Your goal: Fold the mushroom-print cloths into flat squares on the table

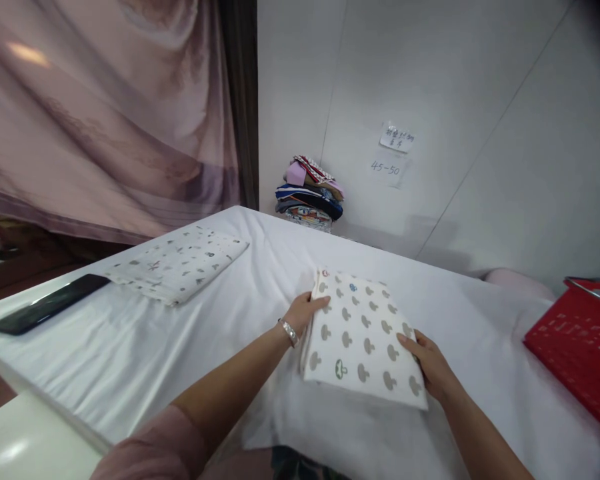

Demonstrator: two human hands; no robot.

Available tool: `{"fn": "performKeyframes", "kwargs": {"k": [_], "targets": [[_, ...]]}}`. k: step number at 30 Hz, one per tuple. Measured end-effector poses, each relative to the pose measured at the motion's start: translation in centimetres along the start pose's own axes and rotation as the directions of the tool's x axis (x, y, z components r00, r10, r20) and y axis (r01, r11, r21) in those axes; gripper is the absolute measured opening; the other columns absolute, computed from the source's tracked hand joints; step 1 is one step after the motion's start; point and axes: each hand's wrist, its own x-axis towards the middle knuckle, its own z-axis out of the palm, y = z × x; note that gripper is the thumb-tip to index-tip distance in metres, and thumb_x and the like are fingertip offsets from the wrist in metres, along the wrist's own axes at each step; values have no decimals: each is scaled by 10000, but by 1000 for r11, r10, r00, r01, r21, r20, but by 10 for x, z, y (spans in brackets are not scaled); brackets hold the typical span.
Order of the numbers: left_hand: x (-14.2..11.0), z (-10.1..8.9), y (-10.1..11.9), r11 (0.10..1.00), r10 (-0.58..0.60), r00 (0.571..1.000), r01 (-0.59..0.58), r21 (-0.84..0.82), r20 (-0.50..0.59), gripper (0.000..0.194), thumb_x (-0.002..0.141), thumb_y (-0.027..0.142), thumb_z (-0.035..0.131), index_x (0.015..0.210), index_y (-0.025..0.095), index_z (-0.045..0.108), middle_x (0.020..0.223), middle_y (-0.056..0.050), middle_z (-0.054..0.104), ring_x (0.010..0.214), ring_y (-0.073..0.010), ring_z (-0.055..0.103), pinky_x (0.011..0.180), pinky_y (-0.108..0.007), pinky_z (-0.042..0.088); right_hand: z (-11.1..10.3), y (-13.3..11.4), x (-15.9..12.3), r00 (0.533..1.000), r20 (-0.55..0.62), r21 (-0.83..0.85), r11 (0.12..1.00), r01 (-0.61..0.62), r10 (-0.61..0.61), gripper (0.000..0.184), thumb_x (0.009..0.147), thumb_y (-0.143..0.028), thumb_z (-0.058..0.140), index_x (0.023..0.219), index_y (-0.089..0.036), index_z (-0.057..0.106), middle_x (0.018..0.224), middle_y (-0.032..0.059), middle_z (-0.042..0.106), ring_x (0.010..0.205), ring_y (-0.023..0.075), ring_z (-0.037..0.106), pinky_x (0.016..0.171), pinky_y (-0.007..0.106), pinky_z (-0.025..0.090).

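Note:
A folded white cloth with a grey mushroom print (pixel 363 333) lies on the white-covered table (pixel 130 360) in front of me. My left hand (pixel 305 311), with a silver bracelet at the wrist, rests on the cloth's left edge, fingers stretched flat. My right hand (pixel 427 363) lies on the cloth's right front edge, fingers laid over it. Further left on the table sits a second folded white cloth with small dark prints (pixel 180 265), untouched.
A black flat object (pixel 47 305) lies at the table's left edge. A red plastic basket (pixel 580 347) stands at the right. A pile of folded coloured fabrics (pixel 310 193) sits behind the table by the wall. A pink curtain (pixel 105 113) hangs at the left.

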Motion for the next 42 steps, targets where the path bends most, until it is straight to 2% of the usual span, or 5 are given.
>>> {"fn": "performKeyframes", "kwargs": {"k": [10, 14, 19, 24, 42], "targets": [[7, -11, -15, 978, -200, 979, 198, 59, 42, 460, 581, 378, 736, 929, 115, 592, 970, -125, 663, 861, -243, 632, 719, -330, 528, -9, 14, 16, 996, -85, -311, 950, -21, -6, 457, 732, -497, 558, 1076, -197, 533, 1023, 79, 639, 897, 235, 616, 772, 353, 502], [-1, -14, -21, 974, -144, 990, 141, 179, 6, 570, 570, 344, 747, 1058, 125, 550, 1056, -124, 631, 911, -244, 615, 764, -315, 501, -9, 7, 19, 951, -220, -735, 678, -16, -217, 678, 721, -518, 532, 1297, -199, 370, 1192, 113, 530, 1065, 296, 516, 895, 444, 411], [6, -9, -39, 976, 3, 995, 18, 218, -95, 730, 595, 371, 731, 1227, 155, 438, 1076, -115, 618, 906, -234, 614, 786, -303, 473, 28, -3, 7, 875, 64, -855, 426, 296, -479, 610, 818, -466, 413, 1364, -245, 255, 1421, 34, 261, 1291, 228, 243, 1024, 389, 290], [11, -12, -52, 986, -31, 993, 48, 158, -111, 776, 580, 384, 737, 1239, 125, 419, 1069, -131, 619, 916, -246, 610, 791, -305, 467, 68, 8, 1, 851, 429, -840, 212, 499, -304, 575, 851, -478, 363, 1372, -263, 249, 1449, 12, 191, 1330, 216, 116, 1081, 446, 73], [1, -17, -33, 877, 112, 991, -67, 475, -68, 693, 686, 340, 623, 1288, 156, 333, 947, -59, 638, 821, -188, 611, 770, -284, 456, 94, 11, -23, 795, 558, -795, 120, 594, -238, 538, 895, -467, 292, 1387, -278, 180, 1462, 2, 110, 1335, 196, 76, 1085, 446, 102]]}}
